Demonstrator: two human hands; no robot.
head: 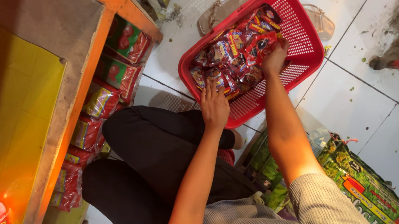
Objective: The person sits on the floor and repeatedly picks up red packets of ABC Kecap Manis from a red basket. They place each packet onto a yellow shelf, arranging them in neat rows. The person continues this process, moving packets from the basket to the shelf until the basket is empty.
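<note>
A red plastic basket (302, 51) sits on the white tiled floor and holds several red snack packets (227, 51). My left hand (214, 106) rests flat on the packets at the basket's near edge, fingers spread. My right hand (274, 59) reaches further into the basket and grips one red packet (262, 45) at the top of the pile. I am crouched, with my black-trousered knees below the basket.
An orange shelf unit (91, 48) stands at left, its lower shelf stacked with red and green packets (118, 73). A green printed sack (367, 184) lies on the floor at right. A pair of sandals (216, 10) sits behind the basket.
</note>
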